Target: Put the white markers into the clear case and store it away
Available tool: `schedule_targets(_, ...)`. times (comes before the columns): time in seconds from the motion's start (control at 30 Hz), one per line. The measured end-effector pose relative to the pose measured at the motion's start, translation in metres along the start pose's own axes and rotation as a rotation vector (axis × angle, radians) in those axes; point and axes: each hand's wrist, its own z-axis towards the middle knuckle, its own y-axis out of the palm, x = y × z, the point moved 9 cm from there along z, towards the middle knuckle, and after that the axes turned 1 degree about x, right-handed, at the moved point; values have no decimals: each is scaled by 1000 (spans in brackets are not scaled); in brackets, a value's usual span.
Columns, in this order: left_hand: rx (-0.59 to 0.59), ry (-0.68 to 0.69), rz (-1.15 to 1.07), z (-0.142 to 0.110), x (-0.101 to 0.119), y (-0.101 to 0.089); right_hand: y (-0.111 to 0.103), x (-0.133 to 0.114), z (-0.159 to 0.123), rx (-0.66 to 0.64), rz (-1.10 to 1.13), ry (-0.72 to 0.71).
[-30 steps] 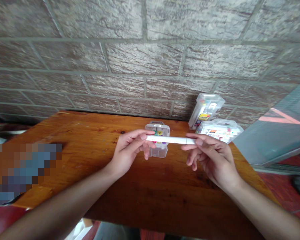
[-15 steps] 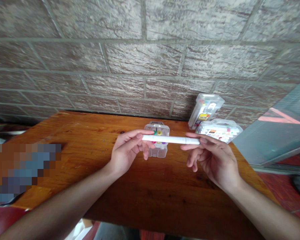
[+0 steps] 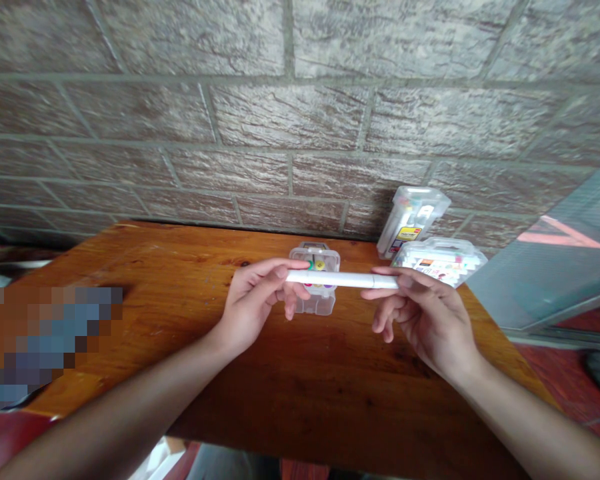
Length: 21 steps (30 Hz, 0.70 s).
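A white marker (image 3: 340, 279) is held level in the air between my two hands. Thumb and fingers of my left hand (image 3: 253, 297) pinch its left end. At the other end, near a seam that looks like the cap's edge, my right hand (image 3: 433, 320) grips it between thumb and fingers. Behind and below the marker stands a small open clear plastic case (image 3: 316, 305) containing several markers with coloured ends, yellow, green and purple among them. The marker and my left fingers hide part of this case.
Two more clear marker cases stand at the back right of the wooden table (image 3: 180, 267): a tall upright case (image 3: 413, 217) and a wider case (image 3: 443, 257) just in front of it. A stone-patterned wall (image 3: 290, 113) rises behind the table. Something pixelated (image 3: 55, 340) covers the left side.
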Motion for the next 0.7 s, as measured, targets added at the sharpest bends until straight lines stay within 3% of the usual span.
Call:
schedule_targets(0.37,54,69,316,-2,7,1,2,-2,-1,-10,-160,-80)
schedule_targets(0.7,50,87,387,-1,6,6,1,-4,-2,22,-292,-132)
